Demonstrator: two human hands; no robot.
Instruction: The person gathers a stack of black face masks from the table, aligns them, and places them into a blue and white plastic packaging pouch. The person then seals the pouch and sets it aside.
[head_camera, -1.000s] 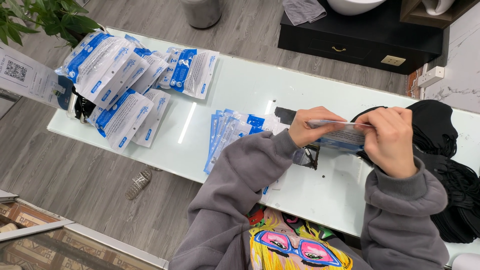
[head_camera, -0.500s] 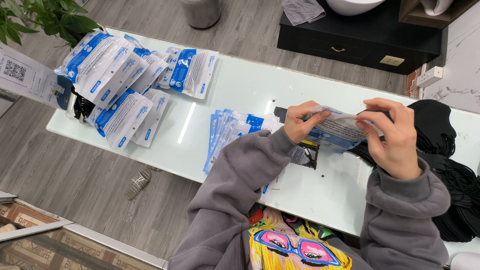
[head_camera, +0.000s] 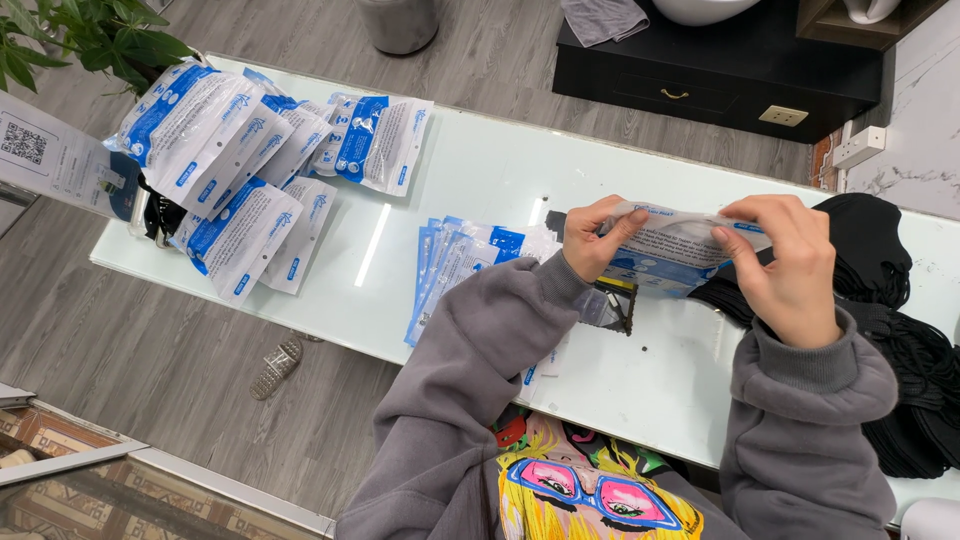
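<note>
Both hands hold one white-and-blue plastic pouch (head_camera: 672, 252) above the white glass table (head_camera: 480, 190). My left hand (head_camera: 592, 238) pinches its left end. My right hand (head_camera: 785, 265) grips the right end, thumb on the top edge. The pouch bulges slightly; what is inside is hidden. A fanned stack of flat empty pouches (head_camera: 462, 262) lies just left of my left forearm. A heap of black face masks (head_camera: 900, 330) lies under and to the right of my right hand.
A pile of filled pouches (head_camera: 250, 160) covers the table's left end, beside a white card (head_camera: 55, 160) and a potted plant (head_camera: 85, 35). A small dark object (head_camera: 612, 305) lies below my left hand. A black cabinet (head_camera: 720, 70) stands beyond the table.
My hands have drawn apart along the pouch's top edge, and the pouch now shows wider between them. My left hand moved slightly left and up.
</note>
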